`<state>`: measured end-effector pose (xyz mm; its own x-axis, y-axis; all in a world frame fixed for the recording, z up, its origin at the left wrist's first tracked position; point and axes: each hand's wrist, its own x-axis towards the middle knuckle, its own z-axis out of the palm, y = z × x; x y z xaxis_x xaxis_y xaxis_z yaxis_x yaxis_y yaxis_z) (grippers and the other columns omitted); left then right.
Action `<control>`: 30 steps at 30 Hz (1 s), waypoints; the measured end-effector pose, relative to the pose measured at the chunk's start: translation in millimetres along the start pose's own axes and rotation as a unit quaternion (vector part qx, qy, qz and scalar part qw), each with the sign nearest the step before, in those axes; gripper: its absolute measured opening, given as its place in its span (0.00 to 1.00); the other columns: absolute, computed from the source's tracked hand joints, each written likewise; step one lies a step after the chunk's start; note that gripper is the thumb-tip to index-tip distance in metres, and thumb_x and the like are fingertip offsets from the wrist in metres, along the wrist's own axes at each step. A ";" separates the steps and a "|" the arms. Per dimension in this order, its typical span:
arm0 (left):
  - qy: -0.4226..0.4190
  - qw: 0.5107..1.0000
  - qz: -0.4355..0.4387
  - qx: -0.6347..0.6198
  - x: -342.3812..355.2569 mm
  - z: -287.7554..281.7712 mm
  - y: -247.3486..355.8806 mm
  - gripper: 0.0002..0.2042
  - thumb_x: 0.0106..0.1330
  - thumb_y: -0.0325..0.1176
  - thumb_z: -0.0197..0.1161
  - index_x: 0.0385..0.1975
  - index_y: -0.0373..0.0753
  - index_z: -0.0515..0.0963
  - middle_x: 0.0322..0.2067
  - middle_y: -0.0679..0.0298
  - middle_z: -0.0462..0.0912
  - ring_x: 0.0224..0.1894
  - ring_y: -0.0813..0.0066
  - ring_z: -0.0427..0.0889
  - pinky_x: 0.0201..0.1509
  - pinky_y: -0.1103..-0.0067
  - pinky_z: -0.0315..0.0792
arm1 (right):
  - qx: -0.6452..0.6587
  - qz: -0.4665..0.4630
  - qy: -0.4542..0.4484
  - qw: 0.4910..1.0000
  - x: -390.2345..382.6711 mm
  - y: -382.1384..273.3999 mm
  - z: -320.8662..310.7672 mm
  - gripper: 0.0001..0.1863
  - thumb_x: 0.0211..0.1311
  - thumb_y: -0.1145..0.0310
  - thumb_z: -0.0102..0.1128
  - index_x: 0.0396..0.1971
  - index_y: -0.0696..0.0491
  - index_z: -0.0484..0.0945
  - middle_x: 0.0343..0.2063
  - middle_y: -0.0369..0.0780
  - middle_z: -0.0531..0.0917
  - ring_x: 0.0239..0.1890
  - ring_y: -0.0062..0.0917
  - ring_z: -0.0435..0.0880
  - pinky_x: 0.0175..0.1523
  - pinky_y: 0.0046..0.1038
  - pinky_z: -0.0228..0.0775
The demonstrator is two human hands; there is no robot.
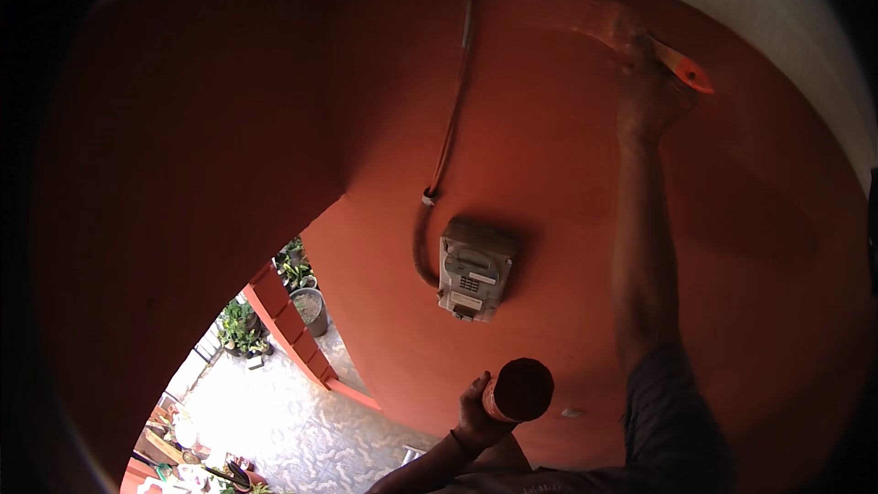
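Observation:
High on the terracotta-coloured wall [549, 146], my right hand [651, 96] is closed around a paintbrush with an orange handle [690, 73]; its blurred bristles lie against the wall just below the white band [768, 27]. My left hand [480, 416], low in the view, grips a round container [521, 389] with a dark red inside and paint-smeared side. A grey meter box [476, 270] is mounted on the wall between my hands, down and left of the brush. A conduit [448, 128] runs from the top of the wall down to its side.
A dark red wall surface [174, 128] fills the left. Below it, a patterned floor [320, 444] shows with potted plants [240, 325], a grey pot [311, 309], red slatted woodwork [288, 329] and assorted items [183, 453] at the lower left.

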<state>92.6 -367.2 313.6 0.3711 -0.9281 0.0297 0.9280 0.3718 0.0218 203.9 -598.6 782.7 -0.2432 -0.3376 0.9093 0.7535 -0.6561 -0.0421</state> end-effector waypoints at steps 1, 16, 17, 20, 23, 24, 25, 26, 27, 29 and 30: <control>-0.001 1.000 0.007 0.002 -2.4 1.6 1.6 0.38 0.69 0.63 0.61 0.69 0.39 0.69 0.64 0.48 0.76 0.62 0.44 0.78 0.59 0.49 0.77 | -0.013 0.017 0.019 1.000 -1.1 -12.1 -0.8 0.07 0.64 0.74 0.72 0.38 0.61 0.86 0.30 0.36 0.88 0.30 0.17 0.86 0.34 0.19 0.79; 0.021 0.998 0.027 0.060 -5.5 16.6 2.4 0.38 0.66 0.63 0.63 0.69 0.44 0.69 0.66 0.51 0.74 0.67 0.47 0.74 0.64 0.48 0.75 | 0.052 -0.069 -0.035 0.996 30.5 43.4 59.3 0.06 0.65 0.71 0.73 0.34 0.57 0.87 0.27 0.32 0.86 0.27 0.13 0.84 0.29 0.18 0.74; 0.030 0.996 0.033 0.082 -8.1 25.9 2.8 0.37 0.66 0.63 0.63 0.69 0.45 0.70 0.66 0.52 0.74 0.67 0.47 0.74 0.65 0.47 0.74 | 0.040 -0.071 -0.033 0.996 33.2 40.8 51.7 0.05 0.65 0.71 0.73 0.34 0.57 0.87 0.28 0.33 0.87 0.27 0.13 0.85 0.29 0.18 0.74; 0.040 0.989 0.042 0.133 -10.1 33.5 0.2 0.36 0.65 0.61 0.64 0.68 0.48 0.70 0.67 0.55 0.73 0.68 0.49 0.73 0.65 0.46 0.73 | -0.005 -0.071 -0.033 0.997 41.1 29.5 24.5 0.04 0.65 0.73 0.72 0.33 0.57 0.87 0.28 0.35 0.89 0.26 0.15 0.85 0.28 0.18 0.75; 0.029 0.994 0.007 0.102 -4.1 28.5 -1.6 0.35 0.65 0.61 0.64 0.68 0.49 0.70 0.66 0.55 0.73 0.68 0.50 0.73 0.65 0.46 0.73 | -0.027 -0.038 -0.028 0.999 47.7 12.8 2.1 0.04 0.64 0.73 0.72 0.33 0.57 0.87 0.28 0.37 0.89 0.25 0.16 0.86 0.27 0.19 0.74; 0.035 0.991 0.012 0.126 -3.7 26.5 -3.2 0.35 0.64 0.60 0.64 0.68 0.49 0.70 0.66 0.55 0.73 0.68 0.50 0.73 0.65 0.47 0.74 | -0.011 -0.012 -0.014 1.000 47.9 6.8 -2.3 0.04 0.63 0.73 0.72 0.32 0.57 0.86 0.27 0.37 0.89 0.25 0.17 0.86 0.26 0.19 0.74; 0.041 0.988 0.017 0.148 -2.5 25.4 -5.8 0.35 0.64 0.60 0.64 0.68 0.50 0.70 0.66 0.55 0.74 0.68 0.49 0.74 0.64 0.47 0.74 | 0.005 0.014 0.001 1.000 48.1 0.7 -6.1 0.04 0.63 0.74 0.72 0.32 0.58 0.86 0.26 0.37 0.89 0.25 0.17 0.86 0.26 0.19 0.74; 0.057 0.973 0.043 0.217 -4.8 34.6 -10.1 0.35 0.64 0.60 0.64 0.68 0.50 0.70 0.65 0.54 0.74 0.67 0.49 0.74 0.63 0.47 0.75 | 0.005 0.006 0.008 1.000 49.0 -7.0 -10.7 0.04 0.62 0.73 0.73 0.32 0.58 0.86 0.26 0.37 0.88 0.25 0.17 0.86 0.26 0.19 0.74; 0.055 0.974 0.043 0.217 -4.2 34.6 -11.7 0.35 0.64 0.60 0.64 0.68 0.50 0.70 0.65 0.54 0.74 0.67 0.49 0.74 0.62 0.47 0.76 | 0.006 -0.002 0.016 1.000 49.7 -14.6 -14.4 0.05 0.62 0.73 0.73 0.32 0.59 0.86 0.25 0.37 0.88 0.24 0.17 0.85 0.25 0.19 0.73; 0.034 0.989 0.017 0.146 -1.0 27.4 -12.1 0.36 0.64 0.60 0.64 0.69 0.50 0.69 0.64 0.53 0.74 0.66 0.47 0.75 0.60 0.48 0.78 | -0.004 -0.010 0.023 1.000 54.1 -19.3 -26.7 0.05 0.61 0.73 0.73 0.31 0.59 0.87 0.25 0.37 0.88 0.24 0.17 0.86 0.25 0.19 0.73; 0.024 0.994 0.003 0.107 0.5 21.5 -12.0 0.36 0.64 0.60 0.64 0.69 0.49 0.69 0.64 0.53 0.75 0.65 0.46 0.76 0.59 0.48 0.79 | -0.013 -0.010 0.023 1.000 57.7 -19.6 -33.7 0.05 0.61 0.73 0.73 0.31 0.60 0.87 0.25 0.37 0.88 0.25 0.17 0.86 0.25 0.19 0.73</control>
<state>81.0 -371.7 334.8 0.3818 -0.9241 -0.0164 0.8999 0.3676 0.2345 154.5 -628.0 822.0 -0.2853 -0.3545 0.8905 0.7323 -0.6800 -0.0361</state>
